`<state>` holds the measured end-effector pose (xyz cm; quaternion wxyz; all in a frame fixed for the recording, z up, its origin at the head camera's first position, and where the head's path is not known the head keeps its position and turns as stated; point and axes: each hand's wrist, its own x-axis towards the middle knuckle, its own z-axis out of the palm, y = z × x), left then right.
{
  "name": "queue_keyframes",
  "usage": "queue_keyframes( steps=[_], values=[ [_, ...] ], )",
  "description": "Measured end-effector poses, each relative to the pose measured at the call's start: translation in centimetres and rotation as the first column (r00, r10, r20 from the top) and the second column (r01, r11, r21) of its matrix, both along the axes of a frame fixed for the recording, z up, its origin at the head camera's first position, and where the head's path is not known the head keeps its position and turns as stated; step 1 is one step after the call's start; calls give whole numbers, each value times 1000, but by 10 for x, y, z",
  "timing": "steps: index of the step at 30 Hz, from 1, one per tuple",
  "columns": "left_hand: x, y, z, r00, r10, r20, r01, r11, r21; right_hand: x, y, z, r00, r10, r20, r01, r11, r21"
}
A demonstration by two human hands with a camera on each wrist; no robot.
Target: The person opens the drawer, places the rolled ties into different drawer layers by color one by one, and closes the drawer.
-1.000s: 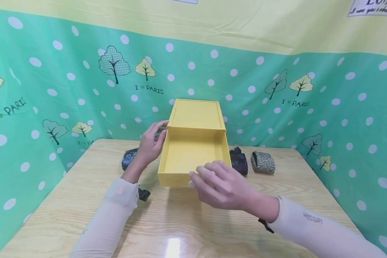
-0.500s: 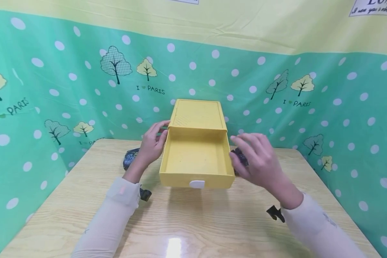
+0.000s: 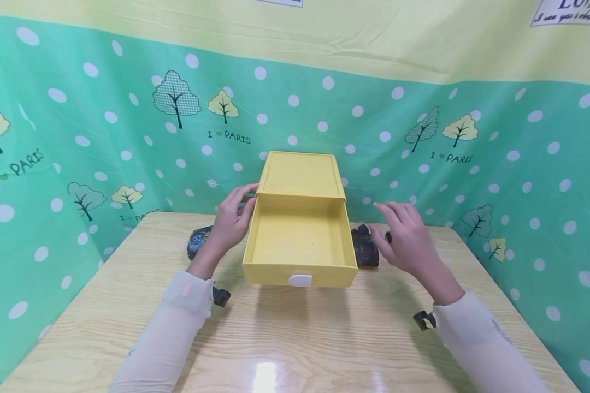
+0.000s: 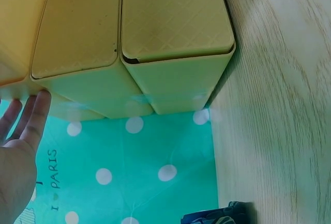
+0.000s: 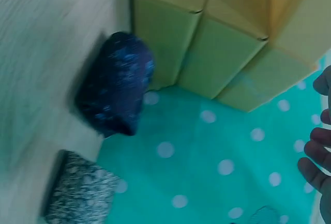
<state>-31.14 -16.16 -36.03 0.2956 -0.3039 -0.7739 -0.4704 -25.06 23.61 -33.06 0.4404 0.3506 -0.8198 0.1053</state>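
Observation:
A yellow drawer unit (image 3: 302, 173) stands against the cloth backdrop, its top drawer (image 3: 300, 237) pulled far out with bare floor showing. A white handle (image 3: 300, 280) sits on the drawer's front. My left hand (image 3: 230, 219) rests against the unit's left side, fingers extended along it, as the left wrist view also shows. To the right of the drawer my right hand (image 3: 407, 240) hovers in the air, loosely spread and holding nothing. Nearest to it lies a dark blue patterned fabric bundle (image 5: 116, 84) on the table. A grey speckled folded bundle (image 5: 80, 190) lies beyond, hidden in the head view by that hand.
Another dark blue patterned bundle (image 3: 196, 241) lies on the table (image 3: 285, 338) behind my left wrist. Two lower drawers (image 4: 176, 17) are shut beneath the top one. The green dotted backdrop (image 3: 295, 120) encloses the back and sides.
My right hand has let go of the drawer's front handle and moved right and back, away from the drawer. The left hand stays in place. The drawer remains pulled out.

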Motion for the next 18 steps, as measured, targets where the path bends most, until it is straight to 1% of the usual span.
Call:
queue_keyframes(
  steps=[2,4,6,7,9,12,14,15,16,18],
  values=[
    [0,0,0,1000,4,1,-4,1000,-3,-6,3,-6,998,-34,59,33,999,11],
    [1,0,0,1000,6,-1,-6,1000,-6,-12,4,-12,990,-77,117,74,997,33],
    [1,0,0,1000,8,-1,-8,1000,-7,-17,5,-17,974,-129,187,118,991,68],
    [1,0,0,1000,8,-2,-8,1000,-7,-19,5,-19,962,-156,225,140,986,88],
    [0,0,0,1000,2,-7,-2,1000,-5,-22,6,-23,926,-220,307,184,973,143],
    [-1,0,0,1000,-5,-16,5,1000,-3,-26,6,-30,853,-306,423,228,947,225],
    [-1,0,0,1000,-8,-22,8,1000,-3,-28,5,-34,808,-344,478,238,933,269],
    [-1,0,0,1000,-9,-23,9,1000,-3,-30,5,-37,790,-356,500,238,928,286],
    [-1,0,0,1000,-10,-24,10,1000,-3,-31,5,-39,777,-365,514,235,924,300],
    [-1,0,1,1000,-11,-24,11,1000,-3,-34,3,-44,757,-377,534,228,918,324]
  ],
)
